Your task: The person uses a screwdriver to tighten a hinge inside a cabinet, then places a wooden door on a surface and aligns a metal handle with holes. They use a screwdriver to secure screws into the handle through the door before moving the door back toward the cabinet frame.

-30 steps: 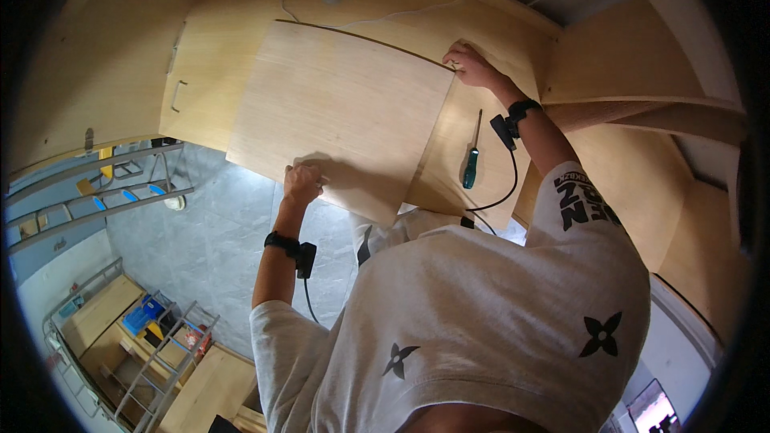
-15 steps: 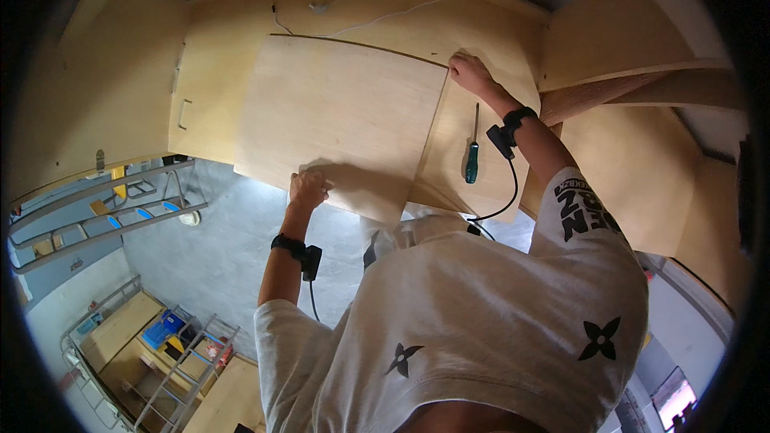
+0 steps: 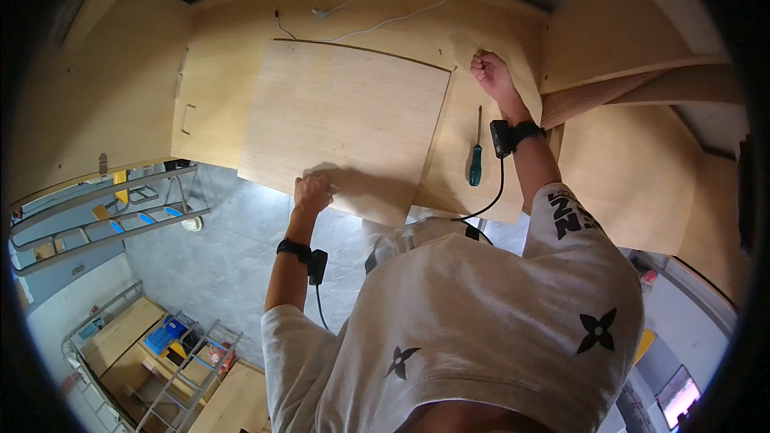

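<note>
A square pale wooden board [image 3: 345, 112] lies on a larger wooden surface [image 3: 216, 128], its near edge jutting out over the floor. My left hand [image 3: 313, 192] grips that near edge with curled fingers. Off the board's far right corner, my right hand [image 3: 492, 74] hovers with its fingers closed together; what they hold, if anything, is too small to make out. A small dark screw or nail [image 3: 455, 69] sticks up at that corner, and a similar one [image 3: 440, 52] lies just beyond. Right of the board rests a screwdriver [image 3: 476, 162] with a green handle, its shaft pointing away from me.
White cables [image 3: 385, 22] run along the back of the wooden surface. Wooden side panels [image 3: 618, 176] stand at the right. Down on the left are a metal ladder [image 3: 112, 220], a grey floor [image 3: 216, 240] and a bunk-like frame [image 3: 188, 377] with a blue box [image 3: 167, 333].
My right hand has come off the board's far right corner and moved right, uncovering the small screw or nail there. My left hand keeps its hold on the near edge.
</note>
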The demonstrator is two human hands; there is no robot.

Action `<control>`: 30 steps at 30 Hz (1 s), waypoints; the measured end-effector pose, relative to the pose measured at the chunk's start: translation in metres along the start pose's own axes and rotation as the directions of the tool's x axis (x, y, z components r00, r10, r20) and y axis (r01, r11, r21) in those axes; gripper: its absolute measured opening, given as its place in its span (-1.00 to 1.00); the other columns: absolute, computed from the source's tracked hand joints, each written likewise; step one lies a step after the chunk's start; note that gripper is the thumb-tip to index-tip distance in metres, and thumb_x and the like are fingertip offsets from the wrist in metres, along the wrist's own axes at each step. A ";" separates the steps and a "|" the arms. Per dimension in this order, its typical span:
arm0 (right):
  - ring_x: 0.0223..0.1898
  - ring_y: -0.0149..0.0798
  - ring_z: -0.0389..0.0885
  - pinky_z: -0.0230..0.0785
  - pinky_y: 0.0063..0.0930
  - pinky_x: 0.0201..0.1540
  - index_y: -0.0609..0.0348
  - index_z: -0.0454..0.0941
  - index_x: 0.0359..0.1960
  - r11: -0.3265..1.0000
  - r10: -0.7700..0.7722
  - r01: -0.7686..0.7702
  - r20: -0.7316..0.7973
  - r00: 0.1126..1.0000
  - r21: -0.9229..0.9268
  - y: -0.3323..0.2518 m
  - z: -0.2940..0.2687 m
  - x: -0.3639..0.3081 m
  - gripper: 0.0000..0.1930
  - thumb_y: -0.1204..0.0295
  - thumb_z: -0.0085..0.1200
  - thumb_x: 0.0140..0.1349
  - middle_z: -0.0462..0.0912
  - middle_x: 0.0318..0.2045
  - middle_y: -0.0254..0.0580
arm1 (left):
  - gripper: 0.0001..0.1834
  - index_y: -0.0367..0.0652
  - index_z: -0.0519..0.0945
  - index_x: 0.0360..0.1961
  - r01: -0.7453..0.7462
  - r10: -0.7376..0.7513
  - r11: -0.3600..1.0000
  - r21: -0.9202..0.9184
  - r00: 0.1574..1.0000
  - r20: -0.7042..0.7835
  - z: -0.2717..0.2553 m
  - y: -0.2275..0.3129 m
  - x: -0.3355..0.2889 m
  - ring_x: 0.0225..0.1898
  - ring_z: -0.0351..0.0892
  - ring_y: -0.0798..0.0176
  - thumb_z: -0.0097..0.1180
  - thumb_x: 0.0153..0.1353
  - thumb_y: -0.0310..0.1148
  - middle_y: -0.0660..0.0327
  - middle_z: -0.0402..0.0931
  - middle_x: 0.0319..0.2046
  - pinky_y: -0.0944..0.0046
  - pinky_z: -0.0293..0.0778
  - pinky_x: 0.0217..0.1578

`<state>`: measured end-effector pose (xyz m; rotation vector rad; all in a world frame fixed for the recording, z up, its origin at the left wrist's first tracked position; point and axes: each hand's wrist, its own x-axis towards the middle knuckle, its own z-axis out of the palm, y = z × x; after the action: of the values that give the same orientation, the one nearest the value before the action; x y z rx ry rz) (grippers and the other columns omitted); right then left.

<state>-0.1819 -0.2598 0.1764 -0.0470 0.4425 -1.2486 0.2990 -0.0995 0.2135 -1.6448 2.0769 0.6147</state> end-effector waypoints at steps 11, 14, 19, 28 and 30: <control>-0.42 -0.02 0.59 0.44 -0.20 -0.35 0.31 0.57 -0.35 -0.538 -0.425 -0.440 -0.220 0.878 -0.719 0.025 -0.007 0.034 -0.55 0.09 0.00 0.02 0.63 -0.43 0.03 | -0.79 0.00 0.57 -0.51 -0.012 0.013 0.999 0.047 1.000 -0.010 0.005 0.002 -0.002 -0.31 0.57 0.17 0.32 -0.23 -0.27 0.26 0.60 -0.48 0.11 0.33 -0.20; -0.29 0.13 0.58 0.40 -0.12 -0.12 0.32 0.57 -0.34 -0.546 -0.498 -0.446 -0.153 0.854 -0.709 0.033 -0.015 0.043 -0.55 0.10 -0.01 -0.01 0.62 -0.38 0.14 | -0.77 -0.01 0.57 -0.51 -0.008 0.008 0.999 0.036 1.000 0.013 0.007 0.002 0.001 -0.31 0.57 0.17 0.34 -0.25 -0.26 0.26 0.60 -0.48 0.11 0.33 -0.20; -0.63 -0.09 0.45 0.31 -0.31 -0.57 0.31 0.50 -0.54 0.289 0.067 -0.027 -0.008 0.998 -0.957 -0.004 -0.064 0.050 -0.61 0.16 -0.12 0.09 0.50 -0.68 -0.02 | -0.75 0.00 0.59 -0.49 -0.020 0.021 0.999 0.032 0.999 -0.027 0.003 0.006 0.004 -0.27 0.56 0.18 0.34 -0.25 -0.23 0.25 0.59 -0.45 0.11 0.32 -0.18; -0.34 -0.09 0.59 0.44 -0.23 -0.32 0.25 0.53 -0.32 -0.342 -0.315 -0.367 -0.262 0.912 -0.865 0.019 0.018 0.056 -0.56 0.09 -0.20 0.17 0.59 -0.30 0.09 | -0.79 0.08 0.64 -0.44 -0.004 0.004 1.000 -0.006 1.000 0.028 0.004 0.012 0.001 -0.21 0.53 0.22 0.30 -0.21 -0.24 0.34 0.61 -0.40 0.14 0.30 -0.16; -0.04 0.05 0.51 0.35 -0.15 -0.02 0.18 0.51 -0.11 -0.305 -0.216 -0.299 -0.240 0.946 -0.904 0.021 0.013 0.061 -0.51 0.04 -0.13 0.12 0.52 -0.07 0.16 | -0.81 0.12 0.64 -0.45 -0.010 0.009 1.000 0.015 1.000 0.022 0.002 0.011 0.001 -0.22 0.53 0.24 0.28 -0.20 -0.24 0.35 0.61 -0.38 0.13 0.31 -0.17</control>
<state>-0.1436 -0.3121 0.1639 -1.3763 1.7834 -0.3465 0.2878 -0.0969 0.2126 -1.6137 2.0702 0.6152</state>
